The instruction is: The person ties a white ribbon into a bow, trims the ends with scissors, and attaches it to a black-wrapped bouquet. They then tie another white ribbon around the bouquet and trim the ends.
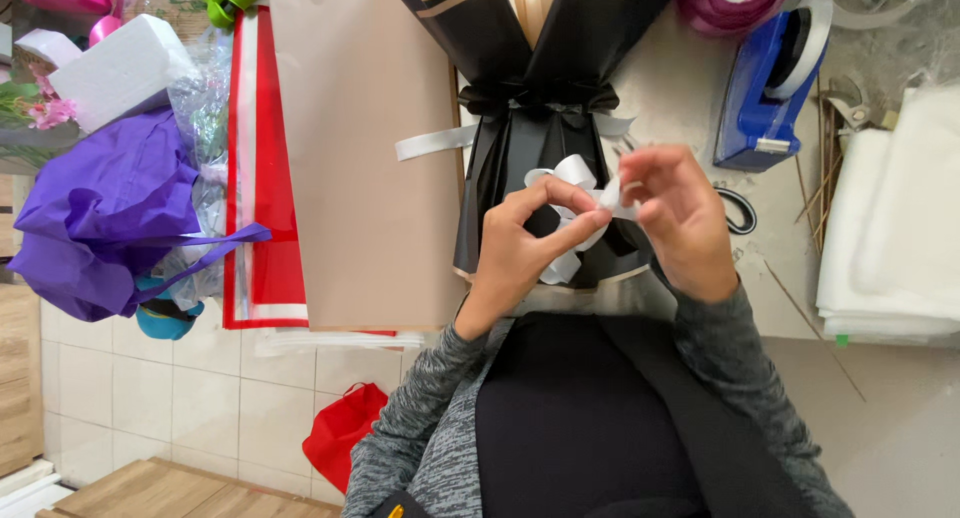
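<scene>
A black paper bouquet wrap (520,48) with gold edging lies on the work table, its stem end toward me, tied at the neck with a black ribbon. Over its lower part both hands pinch a white ribbon bow (572,175). My left hand (520,248) holds the loops between thumb and fingers. My right hand (675,218) grips the bow's right side with its fingertips. A loose white ribbon tail (435,143) sticks out to the left of the wrap's neck.
Tan paper sheets (360,148) and red sheets (262,178) lie left of the bouquet, with purple tissue (110,208) and a white foam block (120,68) beyond. A blue tape dispenser (765,88), scissors (738,210) and folded white sheets (890,228) sit on the right.
</scene>
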